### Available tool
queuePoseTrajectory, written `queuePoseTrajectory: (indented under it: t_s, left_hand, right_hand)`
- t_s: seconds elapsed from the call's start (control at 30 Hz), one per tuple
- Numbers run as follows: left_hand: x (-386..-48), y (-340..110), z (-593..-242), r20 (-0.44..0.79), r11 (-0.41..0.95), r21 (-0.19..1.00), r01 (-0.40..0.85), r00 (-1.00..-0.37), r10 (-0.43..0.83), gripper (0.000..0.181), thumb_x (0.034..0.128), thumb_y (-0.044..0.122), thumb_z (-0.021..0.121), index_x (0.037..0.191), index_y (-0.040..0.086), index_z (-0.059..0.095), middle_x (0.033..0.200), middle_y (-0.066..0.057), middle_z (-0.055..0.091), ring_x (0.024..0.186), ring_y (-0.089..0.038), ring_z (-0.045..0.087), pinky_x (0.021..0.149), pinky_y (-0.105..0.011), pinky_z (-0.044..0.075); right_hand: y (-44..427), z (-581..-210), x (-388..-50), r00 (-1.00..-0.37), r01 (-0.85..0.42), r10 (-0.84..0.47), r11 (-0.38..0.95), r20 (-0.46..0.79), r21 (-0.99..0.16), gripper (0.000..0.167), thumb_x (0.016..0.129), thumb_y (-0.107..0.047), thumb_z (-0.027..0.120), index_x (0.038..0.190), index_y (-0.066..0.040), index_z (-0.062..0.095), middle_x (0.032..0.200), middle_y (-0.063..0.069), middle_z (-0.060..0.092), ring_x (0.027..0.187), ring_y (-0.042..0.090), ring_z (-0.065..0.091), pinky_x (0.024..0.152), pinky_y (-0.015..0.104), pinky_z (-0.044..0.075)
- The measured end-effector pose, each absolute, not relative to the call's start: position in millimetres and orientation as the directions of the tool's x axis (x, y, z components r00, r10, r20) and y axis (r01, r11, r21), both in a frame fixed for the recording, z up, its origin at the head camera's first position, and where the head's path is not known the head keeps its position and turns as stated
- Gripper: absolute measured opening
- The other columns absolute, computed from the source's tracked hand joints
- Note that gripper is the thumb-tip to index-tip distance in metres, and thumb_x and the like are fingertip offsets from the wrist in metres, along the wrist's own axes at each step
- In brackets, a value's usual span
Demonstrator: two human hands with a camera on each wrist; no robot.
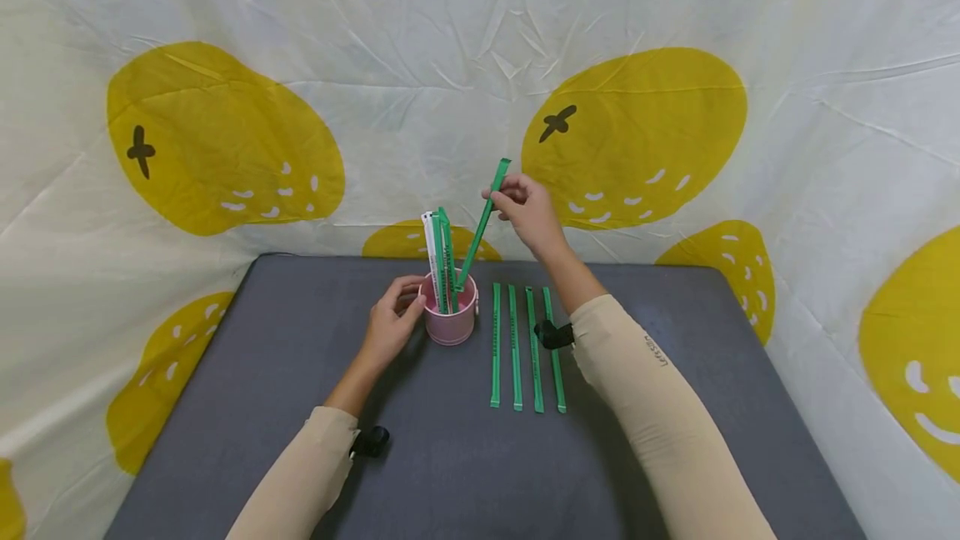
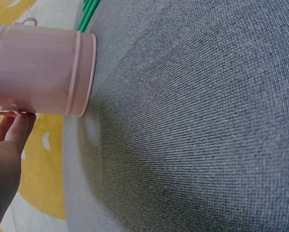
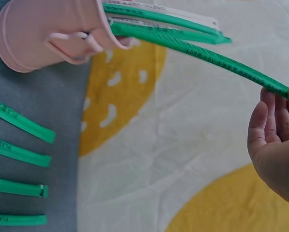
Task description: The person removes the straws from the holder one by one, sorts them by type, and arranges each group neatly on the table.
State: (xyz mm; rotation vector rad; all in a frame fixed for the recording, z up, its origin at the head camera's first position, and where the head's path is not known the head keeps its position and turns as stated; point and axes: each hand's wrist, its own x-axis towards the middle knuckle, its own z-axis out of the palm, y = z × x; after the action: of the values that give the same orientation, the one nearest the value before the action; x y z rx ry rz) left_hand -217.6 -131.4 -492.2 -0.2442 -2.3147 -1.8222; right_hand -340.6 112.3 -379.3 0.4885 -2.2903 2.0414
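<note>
A small pink bucket [image 1: 450,327] stands upright on the dark table, holding several green and white wrapped straws [image 1: 442,261]. My left hand [image 1: 392,315] grips the bucket's left side, thumb toward the front near the rim. In the left wrist view, its fingertips touch the bucket [image 2: 38,67] by a handle fitting. My right hand [image 1: 531,211] pinches a green wrapped straw [image 1: 480,232] near its upper end. That straw slants down to the left, its lower end inside the bucket's mouth. The right wrist view shows this straw [image 3: 202,53] between thumb and fingers, with dark print along it.
Several more green wrapped straws [image 1: 515,348] lie side by side on the table [image 1: 450,457], right of the bucket. The right forearm passes over the rightmost ones. Behind the table's back edge hangs a white cloth [image 1: 435,123] with yellow printed shapes.
</note>
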Motion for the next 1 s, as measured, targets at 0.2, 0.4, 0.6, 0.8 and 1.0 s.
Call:
queuePoseTrajectory:
  t_s: [0.2, 0.4, 0.6, 0.8, 1.0]
  left_hand:
    - [-216.7, -131.9, -491.8, 0.253, 0.238, 0.939, 0.250, -0.967, 0.021, 0.035, 0.1012, 0.006, 0.064, 0.134, -0.005, 0.058, 0.131, -0.030, 0.063, 0.118, -0.052, 0.064, 0.105, -0.063, 0.047]
    - [-216.7, -132.5, -493.2, 0.266, 0.233, 0.935, 0.266, -0.963, 0.032, 0.036, 0.1014, 0.006, 0.064, 0.135, -0.006, 0.057, 0.131, -0.030, 0.063, 0.118, -0.052, 0.064, 0.104, -0.064, 0.047]
    - [-215.9, -130.2, -491.7, 0.243, 0.231, 0.943, 0.239, -0.970, 0.015, 0.035, 0.1003, 0.002, 0.063, 0.134, -0.005, 0.058, 0.131, -0.031, 0.063, 0.118, -0.053, 0.063, 0.105, -0.064, 0.046]
    - [-216.5, -130.1, -492.7, 0.235, 0.228, 0.946, 0.232, -0.972, 0.012, 0.035, 0.1004, 0.002, 0.064, 0.134, -0.005, 0.058, 0.131, -0.031, 0.063, 0.118, -0.052, 0.063, 0.106, -0.063, 0.047]
    - [-217.5, -134.0, -493.6, 0.239, 0.256, 0.937, 0.237, -0.971, 0.021, 0.038, 0.1019, 0.010, 0.065, 0.135, -0.005, 0.058, 0.133, -0.031, 0.063, 0.118, -0.047, 0.065, 0.106, -0.058, 0.049]
  right_hand:
    - [129.0, -371.2, -342.4, -0.961, -0.223, -0.176, 0.036, 0.213, -0.974, 0.017, 0.102, -0.017, 0.066, 0.110, -0.005, 0.058, 0.109, 0.004, 0.080, 0.092, 0.013, 0.070, 0.084, 0.030, 0.059]
    - [147.8, -368.8, -339.9, -0.971, -0.199, -0.147, 0.048, 0.190, -0.979, 0.021, 0.101, -0.021, 0.068, 0.111, -0.006, 0.057, 0.106, -0.001, 0.080, 0.093, 0.014, 0.069, 0.081, 0.025, 0.056]
    - [169.6, -373.1, -333.9, -0.977, -0.176, -0.138, 0.102, 0.162, -0.979, 0.025, 0.101, -0.024, 0.069, 0.113, -0.007, 0.056, 0.100, -0.009, 0.078, 0.093, 0.015, 0.066, 0.080, 0.023, 0.055]
    - [193.3, -388.5, -333.2, -0.979, -0.176, -0.129, 0.162, 0.156, -0.971, 0.023, 0.101, -0.024, 0.068, 0.114, -0.008, 0.059, 0.096, -0.011, 0.078, 0.091, 0.012, 0.066, 0.078, 0.024, 0.056]
    - [212.6, -405.1, -329.6, -0.983, -0.156, -0.131, 0.252, 0.126, -0.955, 0.031, 0.101, -0.027, 0.067, 0.119, -0.003, 0.059, 0.102, -0.005, 0.079, 0.093, 0.009, 0.067, 0.077, 0.023, 0.055]
